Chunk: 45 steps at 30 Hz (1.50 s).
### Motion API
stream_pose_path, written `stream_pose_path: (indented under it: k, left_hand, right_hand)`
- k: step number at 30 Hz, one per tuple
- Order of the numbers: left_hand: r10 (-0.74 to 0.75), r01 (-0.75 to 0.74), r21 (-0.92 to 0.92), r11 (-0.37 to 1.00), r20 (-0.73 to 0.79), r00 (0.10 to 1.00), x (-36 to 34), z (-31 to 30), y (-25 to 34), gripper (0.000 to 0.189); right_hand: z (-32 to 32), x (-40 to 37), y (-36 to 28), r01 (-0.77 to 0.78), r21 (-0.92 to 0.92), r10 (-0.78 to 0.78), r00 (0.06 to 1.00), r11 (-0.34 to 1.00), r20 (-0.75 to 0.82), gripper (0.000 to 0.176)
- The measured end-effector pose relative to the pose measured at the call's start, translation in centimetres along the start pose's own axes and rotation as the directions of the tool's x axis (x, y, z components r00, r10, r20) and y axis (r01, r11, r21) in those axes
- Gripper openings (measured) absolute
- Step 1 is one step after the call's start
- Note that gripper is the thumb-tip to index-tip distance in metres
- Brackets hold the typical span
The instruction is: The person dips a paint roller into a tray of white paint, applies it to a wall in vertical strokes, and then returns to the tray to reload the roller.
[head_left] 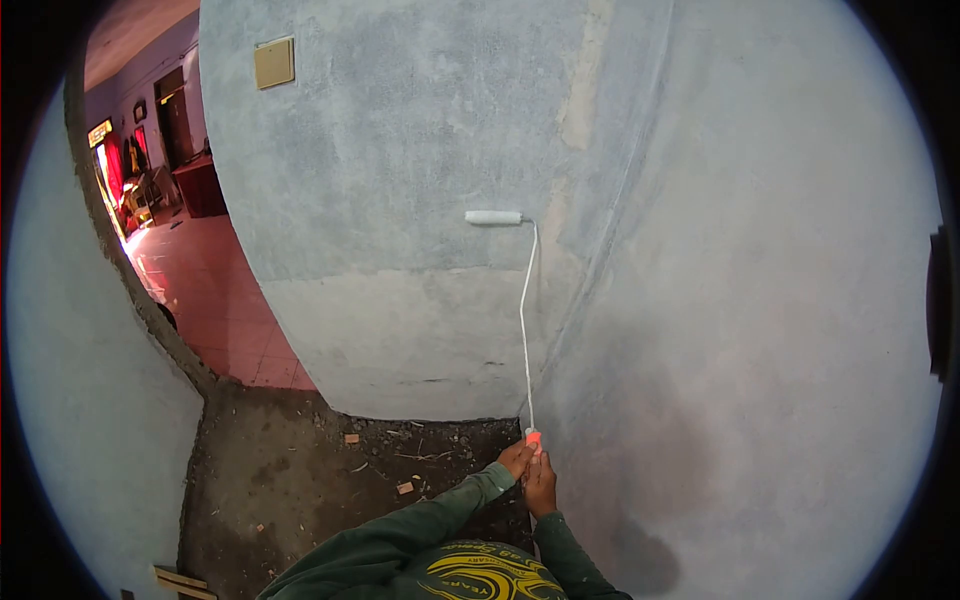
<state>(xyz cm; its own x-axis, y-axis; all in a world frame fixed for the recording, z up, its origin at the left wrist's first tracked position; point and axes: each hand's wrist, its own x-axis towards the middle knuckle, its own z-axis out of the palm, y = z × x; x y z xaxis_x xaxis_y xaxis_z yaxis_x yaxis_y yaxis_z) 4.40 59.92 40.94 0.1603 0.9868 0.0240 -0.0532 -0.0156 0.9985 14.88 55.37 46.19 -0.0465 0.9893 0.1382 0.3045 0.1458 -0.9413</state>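
Both of my hands are closed around the orange handle [534, 438] of a long paint roller. My left hand [517, 457] is at the left side of the handle, and my right hand [540, 484] is just below and to the right of it. A thin white rod [525, 320] rises from the handle and bends at the top to a white roller head [494, 218]. The roller head lies level against the grey-blue wall [400, 150], left of the corner. Green sleeves cover both forearms.
A light switch [274, 63] is on the wall at upper left. Beyond a doorway lies a room with a pink tiled floor [220, 300]. Rubble and brick pieces [405, 488] lie on the rough floor. Another wall [760, 250] stands close on the right. Wood strips [185, 583] are at lower left.
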Motion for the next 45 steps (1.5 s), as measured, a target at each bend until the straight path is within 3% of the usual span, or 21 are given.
stream_pose_path:
  k: [14, 16, 21, 23, 25, 26, 27, 28, 30, 32, 34, 37, 38, 39, 45]
  left_hand:
    - [-0.070, 0.071, 0.106, 0.992, -0.019, 0.997, -2.2, 1.2, -5.2, 0.054]
    - [-0.195, 0.189, 0.111, 0.976, 0.054, 0.979, -3.0, 1.1, -3.6, 0.056]
    - [-0.097, 0.086, 0.129, 0.988, 0.087, 0.991, -5.8, 1.8, -3.4, 0.054]
    - [-0.041, 0.027, 0.126, 0.992, 0.108, 0.993, -5.5, 2.0, -1.0, 0.053]
    - [-0.027, 0.017, 0.140, 0.990, 0.073, 0.997, -5.1, 2.2, 3.2, 0.048]
    - [-0.016, 0.005, 0.143, 0.990, 0.081, 0.997, -4.2, 2.3, 5.4, 0.048]
    - [0.099, -0.104, 0.155, 0.982, 0.036, 0.994, -2.8, 2.2, 8.2, 0.045]
    - [0.212, -0.207, 0.171, 0.963, -0.009, 0.977, -1.6, 2.1, 11.2, 0.043]
    - [0.250, -0.241, 0.208, 0.948, -0.016, 0.968, 0.9, 1.8, 18.2, 0.042]
    - [0.401, -0.385, 0.193, 0.903, -0.052, 0.915, 3.1, 1.7, 24.4, 0.040]
    - [0.496, -0.481, 0.152, 0.863, -0.077, 0.865, 5.6, 1.6, 29.2, 0.038]
    - [0.548, -0.535, 0.154, 0.831, -0.057, 0.835, 8.5, 0.9, 35.0, 0.035]
    - [0.558, -0.544, 0.158, 0.824, -0.056, 0.828, 9.4, 0.7, 36.4, 0.035]
    - [0.548, -0.536, 0.143, 0.832, -0.052, 0.835, 10.6, 0.5, 37.2, 0.036]
    - [0.496, -0.487, 0.126, 0.864, -0.053, 0.867, 12.8, -0.1, 39.3, 0.040]
  right_hand:
    - [-0.4, -3.1, 3.4, 0.020, -0.061, -0.021, 1.000, 0.998, -0.019, 0.039]
    - [-0.6, -3.5, 3.8, -0.068, -0.025, 0.069, 0.997, 0.997, 0.017, 0.038]
    - [-1.9, -6.0, 5.2, -0.032, -0.050, 0.035, 0.997, 0.998, 0.061, 0.032]
    - [-2.6, -5.1, 4.2, -0.012, -0.070, 0.016, 0.998, 0.998, 0.067, 0.030]
    - [-3.3, -4.1, 1.5, 0.160, -0.123, -0.158, 0.987, 0.979, 0.031, 0.025]
    - [-3.9, -3.4, -1.2, 0.168, -0.125, -0.166, 0.986, 0.978, 0.021, 0.025]
    - [-4.5, -1.8, -5.0, 0.250, -0.128, -0.254, 0.967, 0.960, -0.017, 0.025]
    - [-4.9, 0.0, -8.3, 0.328, -0.134, -0.337, 0.940, 0.935, -0.052, 0.026]
    - [-5.6, 3.7, -12.7, 0.525, -0.270, -0.571, 0.811, 0.807, -0.130, 0.026]
    - [-6.3, 6.8, -17.8, 0.448, 0.091, -0.429, 0.887, 0.890, -0.171, 0.030]
    - [-7.3, 8.8, -22.9, 0.452, 0.218, -0.418, 0.890, 0.865, -0.183, 0.032]
    - [-8.7, 11.0, -28.5, 0.481, 0.245, -0.448, 0.876, 0.842, -0.179, 0.033]
    - [-9.2, 11.4, -29.9, 0.405, 0.307, -0.388, 0.914, 0.861, -0.118, 0.034]
    - [-9.6, 11.8, -31.0, 0.323, 0.363, -0.327, 0.944, 0.874, -0.051, 0.034]
    - [-10.1, 13.1, -33.1, 0.252, 0.372, -0.259, 0.965, 0.894, -0.030, 0.036]
